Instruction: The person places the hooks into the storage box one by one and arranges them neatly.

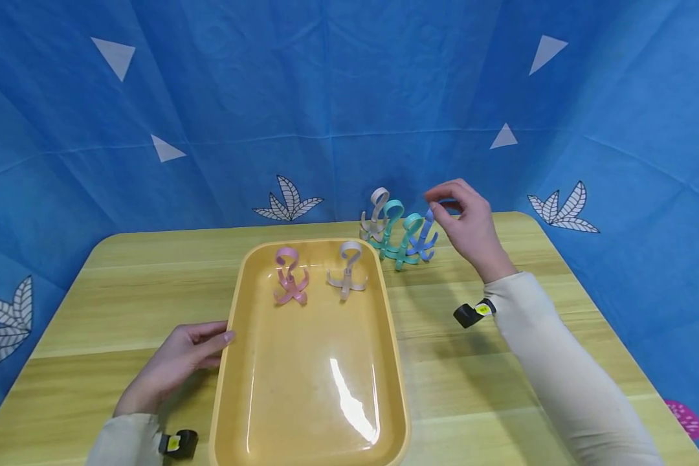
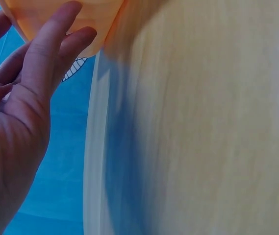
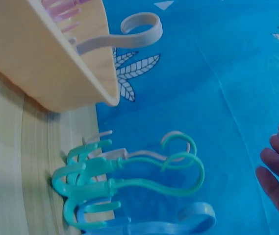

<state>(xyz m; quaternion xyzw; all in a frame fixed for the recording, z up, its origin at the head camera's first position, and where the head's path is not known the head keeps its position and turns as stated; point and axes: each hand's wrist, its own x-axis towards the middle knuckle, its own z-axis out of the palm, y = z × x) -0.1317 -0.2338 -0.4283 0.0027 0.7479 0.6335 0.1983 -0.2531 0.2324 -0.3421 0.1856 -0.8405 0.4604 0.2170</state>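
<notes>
My left hand (image 1: 180, 362) holds the left rim of a yellow plastic tray (image 1: 311, 375), thumb at the rim and fingers against the outer wall (image 2: 88, 41). Over at the tray's far right corner, my right hand (image 1: 466, 220) hovers by a blue four-pronged hook (image 1: 422, 243). Its fingers are loosely bent and hold nothing; the right wrist view shows them apart from the blue hook's curl (image 3: 198, 215). Beside that hook stand two green hooks (image 1: 408, 243) and a whitish one (image 1: 374, 220), upright. Inside the tray stand a pink hook (image 1: 291, 285) and a white hook (image 1: 347, 278).
A light wooden table (image 1: 477, 401) carries everything. Behind it hangs a blue cloth (image 1: 326, 97) with white triangles and leaf prints, close to the table's back edge. A black wrist camera (image 1: 470, 314) is strapped on each wrist.
</notes>
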